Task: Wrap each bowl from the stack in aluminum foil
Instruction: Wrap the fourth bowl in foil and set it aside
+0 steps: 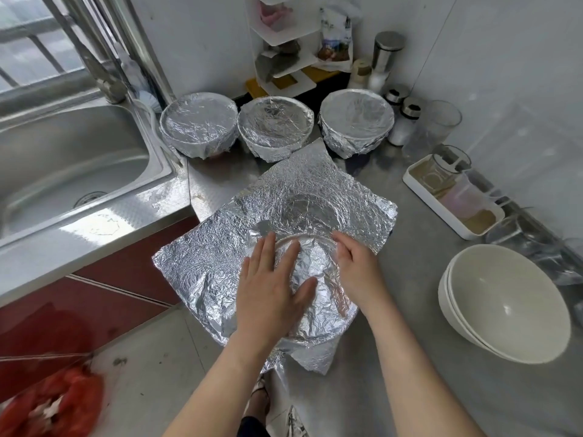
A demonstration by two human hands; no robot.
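Foil sheet (220,247) lies draped over the bowl (318,279) at the desk's (410,357) near edge. The left hand (271,288) lies flat on top of it, fingers spread wide and pressing. The right hand (356,266) presses foil against the bowl's right rim, fingers loose, gripping nothing. Three wrapped bowls (274,127) sit behind it and the bare stack (504,304) to its right.

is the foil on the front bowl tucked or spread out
Spread out: the foil sheet lies wide on the counter, untucked; left hand and right hand press its middle.
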